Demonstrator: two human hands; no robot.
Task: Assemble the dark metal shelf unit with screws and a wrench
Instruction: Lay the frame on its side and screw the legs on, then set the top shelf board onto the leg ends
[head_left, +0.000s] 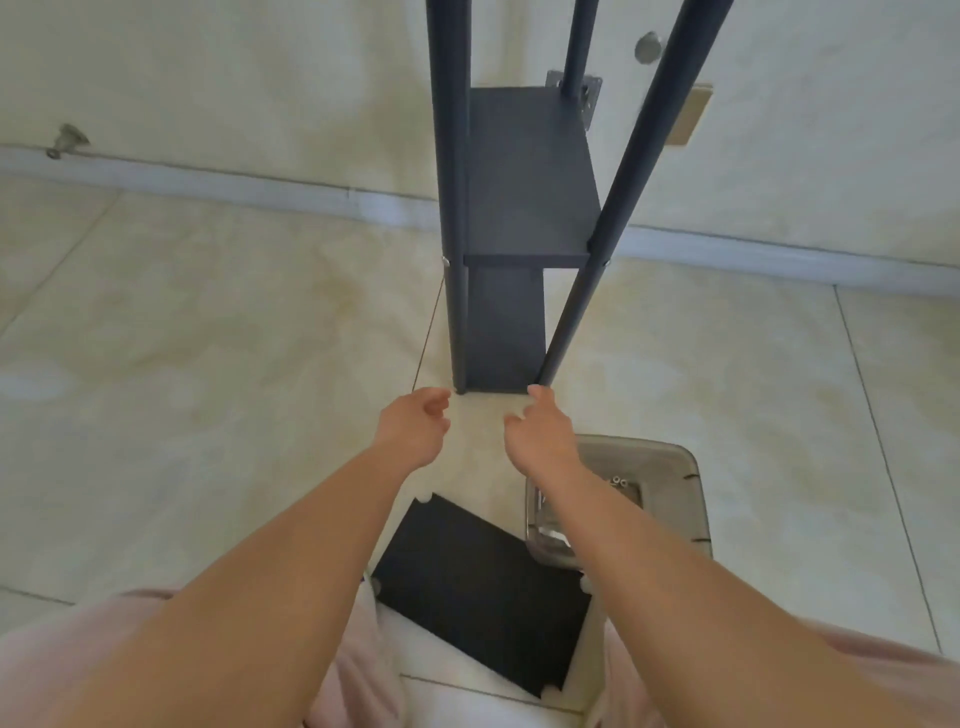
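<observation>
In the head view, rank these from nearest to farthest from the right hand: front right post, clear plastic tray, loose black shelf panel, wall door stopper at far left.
From the right hand:
1. Front right post, at its fingertips.
2. Clear plastic tray, just behind the wrist, right side.
3. Loose black shelf panel, on the floor between the forearms.
4. Wall door stopper, far left.
</observation>
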